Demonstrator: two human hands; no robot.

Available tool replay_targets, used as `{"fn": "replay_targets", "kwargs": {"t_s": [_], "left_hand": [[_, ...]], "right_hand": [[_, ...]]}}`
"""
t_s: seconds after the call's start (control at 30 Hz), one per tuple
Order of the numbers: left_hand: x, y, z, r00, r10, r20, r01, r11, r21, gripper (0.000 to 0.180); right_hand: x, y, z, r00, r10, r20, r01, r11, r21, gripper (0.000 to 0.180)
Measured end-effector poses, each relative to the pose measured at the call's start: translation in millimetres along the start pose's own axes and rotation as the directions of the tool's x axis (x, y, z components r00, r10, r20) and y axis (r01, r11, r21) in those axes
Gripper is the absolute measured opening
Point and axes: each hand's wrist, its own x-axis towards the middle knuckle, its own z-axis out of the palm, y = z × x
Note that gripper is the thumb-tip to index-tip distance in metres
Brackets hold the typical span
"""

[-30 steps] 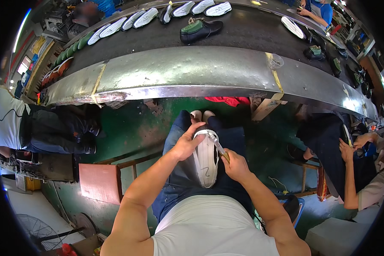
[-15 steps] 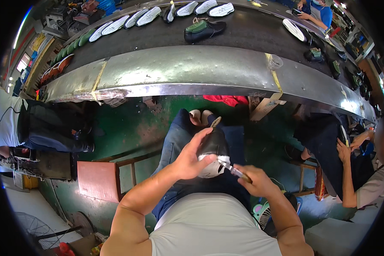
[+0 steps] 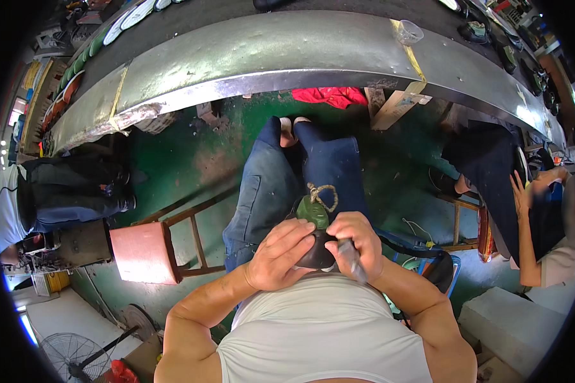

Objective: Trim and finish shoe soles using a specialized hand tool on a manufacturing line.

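A shoe (image 3: pixel 316 254) with a black toe and a green tongue rests low against my lap, close to my belly. A knotted beige cord loops up from its green part. My left hand (image 3: pixel 282 251) is closed round its left side, fingertips on the upper. On the other side my right hand (image 3: pixel 359 239) grips a slim hand tool (image 3: pixel 351 258), which is smeared by motion and points back toward me. Its thumb and fingers also press the shoe near the green edge. The sole is mostly hidden.
A long bench with a rounded metal edge (image 3: pixel 236 51) crosses ahead, with shoes, pale soles and a clear plastic cup (image 3: pixel 409 32) on it. A pink-topped stool (image 3: pixel 145 252) and a fan (image 3: pixel 80 357) stand left. People sit on both sides; a red cloth (image 3: pixel 331 96) lies under the bench.
The shoe has come nearer my belly and turned from its white sole to its black and green upper. The tool has swung from the sole to point back toward me. My view has tipped downward.
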Motion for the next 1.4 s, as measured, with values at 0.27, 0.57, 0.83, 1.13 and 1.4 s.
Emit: {"fn": "replay_targets", "kwargs": {"t_s": [0.27,0.57,0.83,1.13,1.4], "left_hand": [[-13,-2,3,0.998,0.061,0.002,-0.061,0.997,0.055,0.066],[-1,-20,26,0.994,-0.098,-0.046,0.098,0.995,-0.005,0.105],[-22,-82,29,0.835,-0.545,0.070,0.540,0.790,-0.290,0.098],[74,-69,-5,0.823,-0.567,0.028,0.562,0.821,0.099,0.056],[82,-89,6,0.617,-0.787,0.024,0.782,0.616,0.094,0.039]], "right_hand": [[-3,10,7,0.993,-0.114,0.036,0.110,0.990,0.088,0.032],[26,33,13,0.947,0.257,0.193,-0.290,0.942,0.169,0.035],[39,64,10,0.861,0.507,0.033,-0.506,0.862,-0.033,0.048],[49,67,-4,0.685,0.728,0.028,-0.717,0.667,0.200,0.054],[12,70,14,0.536,0.834,0.134,-0.800,0.451,0.395,0.024]]}}
